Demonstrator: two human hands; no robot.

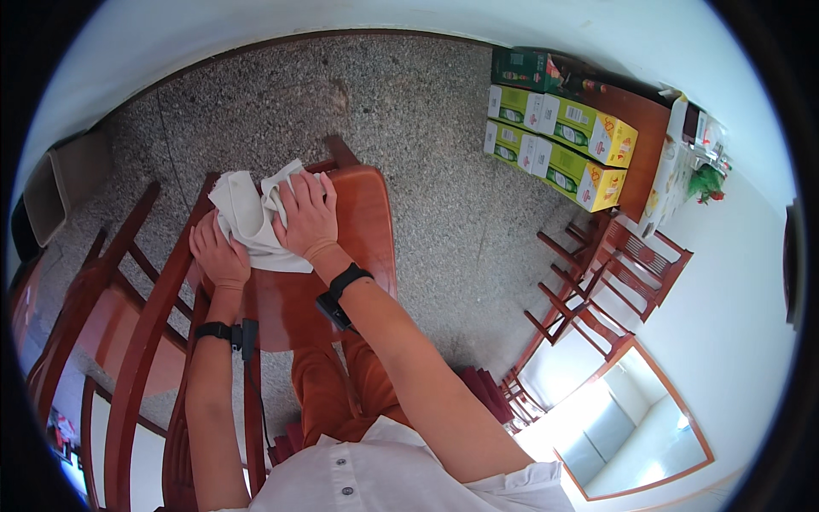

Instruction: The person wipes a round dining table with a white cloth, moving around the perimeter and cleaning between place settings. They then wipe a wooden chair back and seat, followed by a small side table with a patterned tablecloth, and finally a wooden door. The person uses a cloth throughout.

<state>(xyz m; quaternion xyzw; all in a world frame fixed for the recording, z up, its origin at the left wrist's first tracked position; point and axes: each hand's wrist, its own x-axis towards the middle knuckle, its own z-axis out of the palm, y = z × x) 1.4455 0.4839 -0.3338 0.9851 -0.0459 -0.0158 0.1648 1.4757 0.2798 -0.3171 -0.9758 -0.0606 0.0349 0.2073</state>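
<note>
A crumpled white cloth (249,217) lies on the far part of the seat of a reddish-brown wooden chair (365,217), directly before me. My right hand (308,214) presses on the cloth's right part, fingers bent over its folds. At the cloth's lower left edge, my left hand (219,251) touches it with fingers spread near the chair's back; whether they grip the cloth cannot be told. The chair's back, with its slats, rises along the left side of the seat. Both wrists wear black straps with small devices.
Another wooden chair (96,288) stands close on the left, near a grey bin (48,198). Stacked green and yellow cartons (576,150) stand at the right beside a cloth-covered table (640,147). Wooden chairs (595,275) line the right wall, near a framed mirror (640,429).
</note>
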